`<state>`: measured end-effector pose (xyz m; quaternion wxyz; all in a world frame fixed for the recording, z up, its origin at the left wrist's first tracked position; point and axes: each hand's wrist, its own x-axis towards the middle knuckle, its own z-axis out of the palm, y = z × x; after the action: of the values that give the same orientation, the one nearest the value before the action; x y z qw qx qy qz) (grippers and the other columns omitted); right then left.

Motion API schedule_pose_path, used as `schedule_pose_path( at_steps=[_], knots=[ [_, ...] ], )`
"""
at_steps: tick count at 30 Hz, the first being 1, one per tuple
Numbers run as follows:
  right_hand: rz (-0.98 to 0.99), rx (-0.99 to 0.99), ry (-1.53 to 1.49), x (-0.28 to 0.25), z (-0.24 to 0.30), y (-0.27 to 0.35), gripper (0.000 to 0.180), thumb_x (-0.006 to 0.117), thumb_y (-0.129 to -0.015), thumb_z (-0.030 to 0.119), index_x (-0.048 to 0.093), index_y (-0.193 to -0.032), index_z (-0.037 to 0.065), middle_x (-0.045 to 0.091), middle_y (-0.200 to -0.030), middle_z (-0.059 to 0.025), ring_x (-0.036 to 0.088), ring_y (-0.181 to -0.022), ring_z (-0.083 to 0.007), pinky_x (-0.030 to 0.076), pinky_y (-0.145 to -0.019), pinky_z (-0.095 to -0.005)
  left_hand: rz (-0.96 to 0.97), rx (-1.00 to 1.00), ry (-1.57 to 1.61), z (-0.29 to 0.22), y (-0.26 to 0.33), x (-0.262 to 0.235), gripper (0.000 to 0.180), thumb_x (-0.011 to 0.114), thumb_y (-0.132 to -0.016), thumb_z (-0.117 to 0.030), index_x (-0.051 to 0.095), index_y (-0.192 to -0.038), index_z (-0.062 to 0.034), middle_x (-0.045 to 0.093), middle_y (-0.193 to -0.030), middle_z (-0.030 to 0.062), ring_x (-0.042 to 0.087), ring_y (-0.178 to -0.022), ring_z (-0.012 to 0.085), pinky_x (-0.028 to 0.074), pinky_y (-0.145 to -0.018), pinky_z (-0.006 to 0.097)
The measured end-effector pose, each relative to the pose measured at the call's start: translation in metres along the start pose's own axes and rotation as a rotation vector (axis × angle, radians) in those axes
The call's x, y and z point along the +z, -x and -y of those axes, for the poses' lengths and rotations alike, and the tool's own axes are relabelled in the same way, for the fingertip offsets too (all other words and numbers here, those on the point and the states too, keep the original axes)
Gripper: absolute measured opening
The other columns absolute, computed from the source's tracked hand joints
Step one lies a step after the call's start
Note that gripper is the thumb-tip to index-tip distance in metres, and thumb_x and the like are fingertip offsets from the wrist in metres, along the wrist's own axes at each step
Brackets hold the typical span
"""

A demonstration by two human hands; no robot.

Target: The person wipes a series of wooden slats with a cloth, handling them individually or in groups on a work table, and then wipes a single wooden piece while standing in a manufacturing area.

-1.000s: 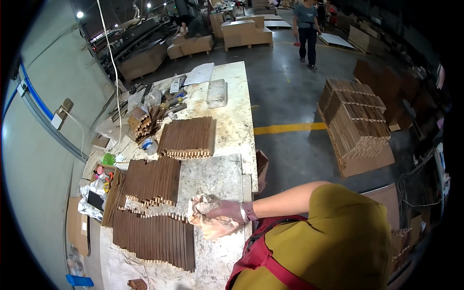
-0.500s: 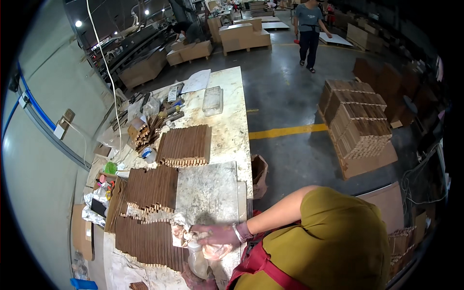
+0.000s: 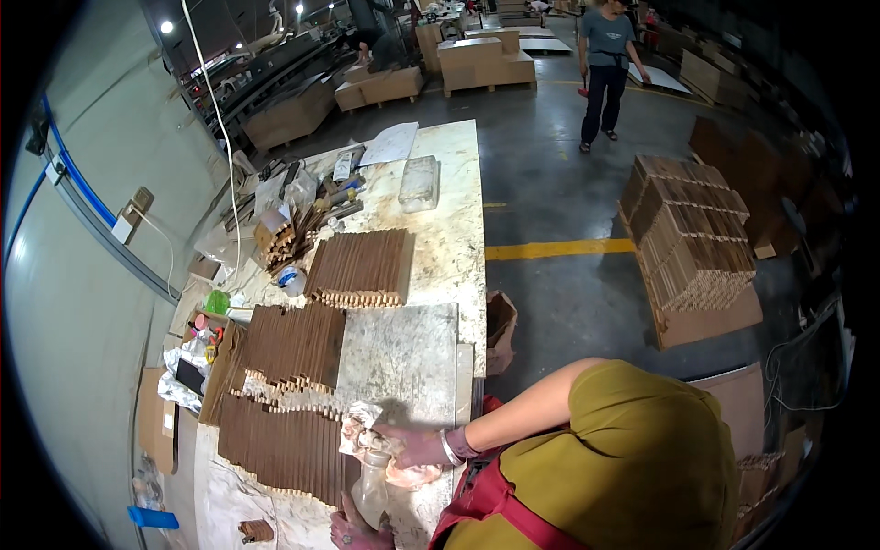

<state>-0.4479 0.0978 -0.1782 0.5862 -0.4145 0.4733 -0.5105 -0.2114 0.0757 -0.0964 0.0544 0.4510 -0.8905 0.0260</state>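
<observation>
My right hand [image 3: 417,447], with a bracelet at the wrist, presses a crumpled whitish rag [image 3: 362,429] against the top of a clear plastic bottle [image 3: 371,486]. My left hand [image 3: 353,530] grips the bottle's lower part at the picture's bottom edge. The bottle is tilted over the near end of a marble-topped worktable [image 3: 403,357]. Just left of my hands lies a row of dark brown wooden strips [image 3: 284,449], packed side by side.
Two more batches of brown strips [image 3: 298,346] [image 3: 362,266] lie farther up the table, past them a clear plastic box [image 3: 419,181], papers and tools. A stack of wooden pieces [image 3: 692,243] stands on the floor at right. A person [image 3: 607,64] walks far off.
My right hand with the rag moved down and nearer. The bottle came up in my left hand, and the rag now sits against its top.
</observation>
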Motion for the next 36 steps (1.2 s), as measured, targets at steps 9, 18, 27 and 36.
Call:
schedule_pose_path(
  at_steps=[9, 18, 27, 36],
  knots=[
    [0.089, 0.311, -0.468, -0.011, 0.024, -0.004, 0.089, 0.058, -0.082, -0.006, 0.014, -0.156, 0.014, 0.06, -0.121, -0.0158, 0.065, -0.101, -0.0208, 0.057, -0.084, -0.0335, -0.081, 0.115, -0.134, 0.014, -0.019, -0.026, 0.096, 0.089, -0.062, -0.024, 0.041, -0.144, -0.016, 0.059, -0.09, 0.0158, 0.059, -0.078, 0.0332, 0.05, -0.072, 0.044],
    [0.119, 0.427, -0.746, -0.01, -0.006, -0.018, 0.071, 0.058, -0.083, -0.009, 0.033, -0.146, 0.013, 0.063, -0.112, -0.0135, 0.067, -0.094, -0.0248, 0.06, -0.074, -0.0446, -0.015, 0.169, -0.106, 0.02, -0.035, -0.029, 0.091, 0.087, -0.062, -0.018, 0.046, -0.143, -0.0134, 0.061, -0.103, 0.0192, 0.061, -0.094, 0.0336, 0.05, -0.084, 0.045],
    [0.679, 0.433, -1.257, -0.041, -0.025, -0.029, 0.046, 0.056, -0.096, 0.012, 0.045, -0.137, -0.003, 0.058, -0.129, -0.0159, 0.063, -0.108, -0.0219, 0.056, -0.085, -0.0357, -0.069, 0.186, -0.231, 0.035, -0.067, -0.031, 0.077, 0.069, -0.064, -0.002, 0.053, -0.137, -0.0214, 0.056, -0.114, 0.0095, 0.055, -0.099, 0.0303, 0.046, -0.089, 0.044],
    [0.24, 0.635, -0.902, -0.026, 0.011, -0.02, 0.041, 0.05, -0.095, 0.002, 0.043, -0.134, -0.008, 0.062, -0.121, -0.0219, 0.067, -0.103, -0.0299, 0.058, -0.087, -0.0447, 0.023, 0.042, -0.239, 0.04, -0.042, -0.04, 0.088, 0.08, -0.061, -0.008, 0.049, -0.141, -0.031, 0.058, -0.12, 0.0048, 0.053, -0.112, 0.0268, 0.044, -0.093, 0.043]
  ],
)
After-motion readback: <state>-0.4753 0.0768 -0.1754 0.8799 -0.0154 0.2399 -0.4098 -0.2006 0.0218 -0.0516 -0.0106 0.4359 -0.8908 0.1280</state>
